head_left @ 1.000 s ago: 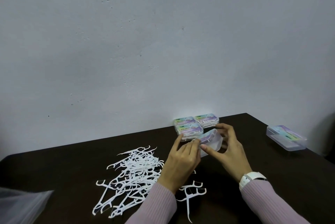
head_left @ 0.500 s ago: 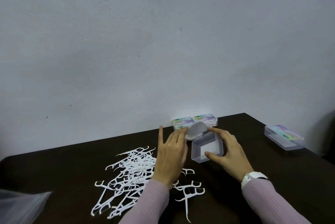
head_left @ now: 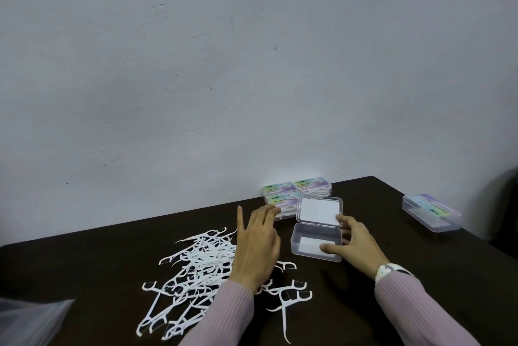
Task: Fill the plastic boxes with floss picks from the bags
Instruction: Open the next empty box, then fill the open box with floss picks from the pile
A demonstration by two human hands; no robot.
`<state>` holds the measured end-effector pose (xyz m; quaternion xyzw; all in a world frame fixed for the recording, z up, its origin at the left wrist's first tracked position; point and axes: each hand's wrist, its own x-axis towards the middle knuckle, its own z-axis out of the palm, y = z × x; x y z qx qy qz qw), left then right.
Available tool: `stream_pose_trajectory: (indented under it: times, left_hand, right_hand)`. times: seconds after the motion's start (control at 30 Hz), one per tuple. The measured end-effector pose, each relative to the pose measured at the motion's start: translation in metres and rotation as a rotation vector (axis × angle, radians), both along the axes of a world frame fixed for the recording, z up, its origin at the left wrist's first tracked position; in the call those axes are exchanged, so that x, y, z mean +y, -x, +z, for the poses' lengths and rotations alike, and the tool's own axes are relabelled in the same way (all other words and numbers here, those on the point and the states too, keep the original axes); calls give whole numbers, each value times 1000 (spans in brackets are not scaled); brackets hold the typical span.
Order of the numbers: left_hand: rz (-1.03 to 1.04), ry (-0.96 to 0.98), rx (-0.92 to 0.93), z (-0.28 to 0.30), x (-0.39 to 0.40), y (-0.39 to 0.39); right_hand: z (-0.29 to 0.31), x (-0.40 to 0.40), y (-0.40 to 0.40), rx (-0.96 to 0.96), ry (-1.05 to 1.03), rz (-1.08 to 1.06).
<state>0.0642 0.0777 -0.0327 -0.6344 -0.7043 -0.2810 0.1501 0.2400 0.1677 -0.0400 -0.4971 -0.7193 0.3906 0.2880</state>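
Clear plastic box point(head_left: 316, 243) — open, lid point(head_left: 319, 211) hinged back toward 12 o'clock, base holding no picks, only a pale patch on its floor. Set at centre of the dark table point(head_left: 392, 284).

Filled boxes point(head_left: 297, 195) — closed, printed labels on top, white picks visible through the walls; clustered against the wall just at 11 o'clock of the open box, touching its lid edge or nearly so.

Another closed box point(head_left: 430, 212) — labelled, well apart at 3 o'clock near the table's edge; contents unclear.

Loose floss picks point(head_left: 196, 267) — white tangled heap at 9 o'clock of the open box; a few strays point(head_left: 288, 295) at 6 o'clock between the two sleeves.

Clear bag point(head_left: 30, 320) — blurred, at 8 o'clock, far corner of the view.

Left hand point(head_left: 256, 244) — palm down over the heap's near edge, fingers straight and slightly spread, holding nothing.

Right hand point(head_left: 357, 242) — grips the open box's right side, thumb on the front wall, fingers curled round the rear corner by the hinge. White watch point(head_left: 391, 272) at the wrist, pink sleeve below.
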Motion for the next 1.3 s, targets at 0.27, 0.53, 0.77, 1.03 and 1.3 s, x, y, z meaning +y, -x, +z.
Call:
stream_pose_trajectory:
  times: [0.27,0.53,0.77,1.03,1.3]
  left_hand:
    - [-45,36,-99,0,-6,2]
    - [-122,92,-209,-4,-22,15]
    - [-186,133,-263,-6,-56,41]
    - [-121,304,-403,-11,-104,99]
    - [-99,521,-392,-4,-130,111]
  right_hand:
    - [1,-10,1,0,-235,-42]
    - [4,-32,10,-38,-463,145]
    - [18,-62,23,-226,-455,523]
    - [27,-73,31,-661,-225,734]
    - [23,-68,50,-552,-409,670]
